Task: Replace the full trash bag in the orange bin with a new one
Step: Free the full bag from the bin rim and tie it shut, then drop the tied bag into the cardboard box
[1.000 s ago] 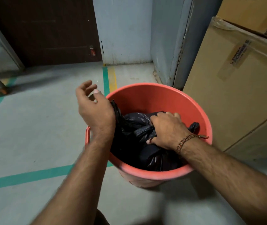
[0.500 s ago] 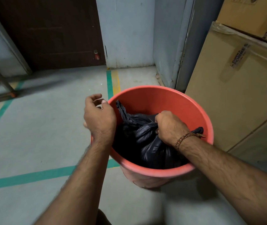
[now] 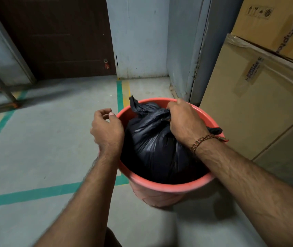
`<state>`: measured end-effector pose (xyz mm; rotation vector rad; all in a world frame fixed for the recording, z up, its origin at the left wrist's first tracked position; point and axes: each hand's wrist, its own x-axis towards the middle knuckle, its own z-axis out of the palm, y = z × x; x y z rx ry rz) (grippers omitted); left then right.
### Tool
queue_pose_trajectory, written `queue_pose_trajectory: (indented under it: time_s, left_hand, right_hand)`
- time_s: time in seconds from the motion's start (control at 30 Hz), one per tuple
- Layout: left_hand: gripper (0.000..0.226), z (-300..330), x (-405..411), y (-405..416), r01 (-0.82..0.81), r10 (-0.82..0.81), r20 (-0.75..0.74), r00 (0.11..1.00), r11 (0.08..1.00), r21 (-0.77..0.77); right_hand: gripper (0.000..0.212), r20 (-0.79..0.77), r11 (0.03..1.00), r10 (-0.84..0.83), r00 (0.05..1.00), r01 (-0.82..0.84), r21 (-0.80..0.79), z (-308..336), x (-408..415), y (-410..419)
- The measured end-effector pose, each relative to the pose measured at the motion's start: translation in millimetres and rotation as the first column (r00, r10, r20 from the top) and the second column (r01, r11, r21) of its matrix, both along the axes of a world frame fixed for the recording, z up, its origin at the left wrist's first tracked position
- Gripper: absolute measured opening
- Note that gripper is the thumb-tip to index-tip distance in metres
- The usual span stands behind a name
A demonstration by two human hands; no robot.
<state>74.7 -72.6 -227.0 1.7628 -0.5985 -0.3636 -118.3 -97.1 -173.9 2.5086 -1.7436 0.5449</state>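
Observation:
The orange bin [image 3: 170, 186] stands on the grey floor in front of me. A full black trash bag [image 3: 152, 145] with a bunched, tied neck bulges up to the bin's rim. My right hand [image 3: 183, 122] is clenched on the bag's neck at the top. My left hand [image 3: 107, 131] hovers at the bin's left rim, fingers loosely curled and apart, holding nothing. No new bag is in view.
Stacked cardboard boxes [image 3: 259, 97] stand close on the right of the bin. A grey wall corner [image 3: 186, 50] and a dark brown door [image 3: 56, 38] are behind. Green tape lines [image 3: 35, 193] cross the floor; a metal frame leg [image 3: 1, 86] is at far left.
My right hand has closed on the bag's neck and pulled it upward, so the bag has risen from deep inside the bin to rim height. My left hand stayed by the left rim.

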Motion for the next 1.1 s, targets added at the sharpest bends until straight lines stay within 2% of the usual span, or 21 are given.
queue_pose_trajectory:
  time_s: [0.1,0.17,0.3,0.4,0.5,0.53,0.57,0.63,0.7,0.83,1.03,1.1]
  left_hand:
    - [0.018,5.5,-10.0,0.8,-0.004,0.000,0.127,0.992,0.999,0.035]
    - [0.027,7.9,-14.8,0.3,-0.003,0.000,0.152,0.988,1.000,0.022]
    - [0.050,18.9,-17.6,3.5,-0.022,0.022,0.006,1.000,0.999,-0.047]
    - [0.051,51.1,-40.6,15.0,-0.026,0.030,-0.050,0.998,0.997,0.075]
    - [0.057,90.5,-56.4,34.5,0.038,-0.014,-0.260,0.965,0.995,0.090]
    - [0.061,109.4,-56.7,39.3,0.087,-0.056,-0.363,0.930,0.994,0.070]
    - [0.065,130.0,-56.0,45.7,0.146,-0.098,-0.502,0.859,0.988,0.057]
    - [0.070,180.7,-55.8,57.6,0.252,-0.148,-0.745,0.650,0.967,0.027]
    - [0.069,242.8,-54.8,66.7,0.363,-0.144,-0.829,0.540,0.929,0.075]
    - [0.069,364.9,-54.6,86.2,0.516,-0.200,-0.852,0.484,0.852,0.093]
    - [0.083,534.9,-65.3,111.1,0.674,-0.227,-0.874,0.430,0.724,0.143]
    - [0.081,598.7,-86.0,123.5,0.725,-0.281,-0.865,0.415,0.677,0.128]
  right_hand:
    - [0.025,0.022,0.996,-0.008,1.000,0.009,-0.084,23.7,-1.5,-1.9]
    - [0.024,0.024,0.991,-0.009,1.000,0.012,-0.137,39.0,-4.3,-2.6]
    - [0.024,-0.037,0.987,0.013,0.999,-0.019,-0.162,74.2,-7.2,-1.6]
    - [0.025,-0.101,0.989,0.000,0.995,-0.015,-0.149,114.5,-10.8,4.3]
    - [0.025,-0.158,0.997,0.009,0.987,-0.021,-0.078,171.3,-20.6,14.7]
    - [0.024,-0.172,0.998,0.007,0.985,-0.018,-0.061,194.7,-24.6,16.5]
    - [0.024,-0.182,0.998,0.008,0.983,-0.018,-0.052,219.2,-28.2,18.6]
    - [0.023,-0.181,0.999,0.003,0.984,-0.013,-0.053,273.8,-32.8,24.7]
    - [0.022,-0.206,0.999,0.006,0.979,-0.016,-0.047,333.5,-34.7,31.7]
    - [0.022,-0.254,0.999,0.045,0.966,-0.049,-0.013,464.6,-42.2,54.3]
    - [0.020,-0.219,0.995,0.010,0.976,-0.032,-0.099,660.6,-74.7,101.7]
    - [0.019,-0.203,0.994,-0.017,0.979,-0.007,-0.113,716.8,-94.5,114.8]
